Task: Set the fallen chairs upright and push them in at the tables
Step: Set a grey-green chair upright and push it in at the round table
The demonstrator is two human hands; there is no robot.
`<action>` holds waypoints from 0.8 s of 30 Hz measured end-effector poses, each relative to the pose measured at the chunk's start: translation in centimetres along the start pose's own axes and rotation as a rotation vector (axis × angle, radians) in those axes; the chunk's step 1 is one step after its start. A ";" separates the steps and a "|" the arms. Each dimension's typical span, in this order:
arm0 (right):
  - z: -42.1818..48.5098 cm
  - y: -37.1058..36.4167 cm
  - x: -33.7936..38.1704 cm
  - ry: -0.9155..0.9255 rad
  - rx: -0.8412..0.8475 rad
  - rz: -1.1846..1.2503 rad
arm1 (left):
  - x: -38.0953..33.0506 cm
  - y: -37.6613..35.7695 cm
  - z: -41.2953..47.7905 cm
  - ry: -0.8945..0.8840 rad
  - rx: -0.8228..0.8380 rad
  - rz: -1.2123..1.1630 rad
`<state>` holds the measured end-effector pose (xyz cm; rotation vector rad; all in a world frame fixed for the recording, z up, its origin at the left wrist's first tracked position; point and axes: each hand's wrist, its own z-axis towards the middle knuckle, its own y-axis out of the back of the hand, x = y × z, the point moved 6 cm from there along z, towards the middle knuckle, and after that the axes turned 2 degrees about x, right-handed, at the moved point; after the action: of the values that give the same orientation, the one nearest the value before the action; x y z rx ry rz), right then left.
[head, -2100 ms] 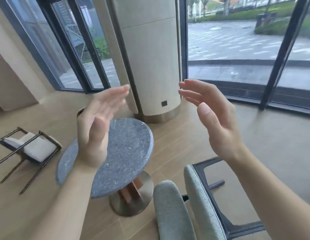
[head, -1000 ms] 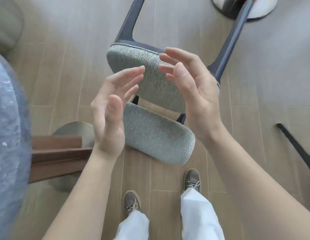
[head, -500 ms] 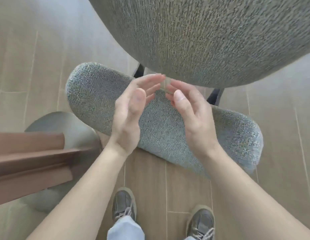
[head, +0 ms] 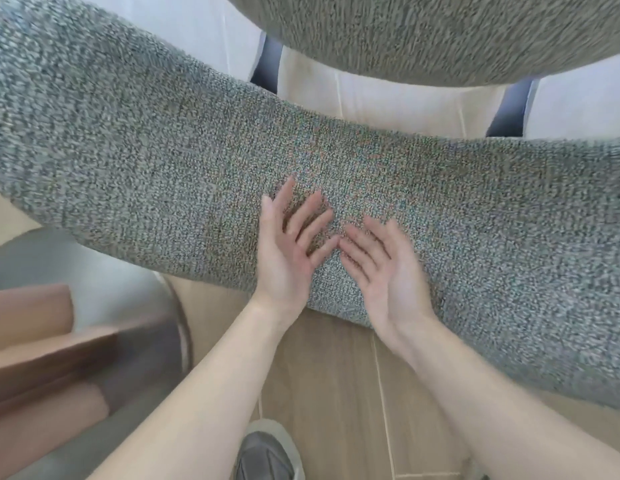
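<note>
Nearest the camera, one grey shoe [head: 267,455] is seen on the pale plank floor [head: 336,393], directly beneath the two bare forearms.

Left hand [head: 288,244]: fingers straight and spread, palm turned inward and upward, nothing gripped. Right hand [head: 384,268]: likewise spread and empty, palm up. The two are held close together, fingertips nearly meeting, in front of the lower middle of the nearer cushion [head: 163,161]. Contact with the fabric cannot be confirmed. The palms-up, side-by-side posture is judged to be a preparation for getting under the cushion's edge so that the chair [head: 509,237] can be lifted.

At left, a round metal table base [head: 94,271] with a wooden pedestal [head: 42,358] is noted, just beside the chair; blurred.

The chair fills most of the view, close under the head. Its nearer cushion is a long, rounded pad in coarse grey-green woven fabric, running slantwise from upper left to lower right. Beyond it, two dark frame bars [head: 267,64] are seen in the gap, leading to the farther cushion [head: 440,32] of the same fabric. The chair is judged not yet upright, though its exact attitude cannot be told from so near.
</note>
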<state>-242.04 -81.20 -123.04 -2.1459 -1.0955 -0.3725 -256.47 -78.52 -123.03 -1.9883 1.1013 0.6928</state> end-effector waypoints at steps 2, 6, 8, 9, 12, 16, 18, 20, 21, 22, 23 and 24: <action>-1.1 0.7 -1.8 -0.042 -0.050 0.095 | 1.3 0.9 -1.1 0.058 -0.041 -0.089; -4.1 1.9 -5.3 -0.174 -0.266 0.223 | 3.5 2.7 -4.3 0.148 -0.235 -0.193; -5.4 2.8 -7.3 -0.250 -0.383 0.284 | 4.6 4.1 -5.8 0.169 -0.399 -0.223; -5.5 3.2 -7.9 -0.273 -0.419 0.313 | 5.1 4.8 -6.3 0.189 -0.491 -0.241; -5.0 3.8 -8.8 -0.280 -0.447 0.357 | 5.8 6.1 -7.1 0.178 -0.634 -0.225; -4.4 3.3 -8.6 -0.259 -0.415 0.377 | 5.6 5.0 -6.0 0.206 -0.545 -0.110; -4.1 3.3 -8.6 -0.262 -0.440 0.395 | 5.4 4.9 -5.2 0.229 -0.528 -0.150; -4.0 3.3 -8.2 -0.275 -0.483 0.438 | 5.3 5.1 -4.7 0.261 -0.528 -0.171; -3.9 3.4 -8.0 -0.279 -0.498 0.449 | 5.3 5.3 -4.5 0.273 -0.522 -0.184; -3.8 3.5 -7.8 -0.274 -0.503 0.454 | 5.2 5.3 -4.3 0.275 -0.512 -0.210; -3.8 3.5 -7.6 -0.268 -0.502 0.459 | 5.1 5.1 -4.2 0.270 -0.498 -0.242; -3.9 3.6 -7.4 -0.258 -0.501 0.470 | 4.9 4.8 -4.1 0.261 -0.483 -0.265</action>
<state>-243.41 -89.77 -125.75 -2.8711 -0.6274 -0.1588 -257.89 -85.81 -125.95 -2.6410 0.8390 0.6078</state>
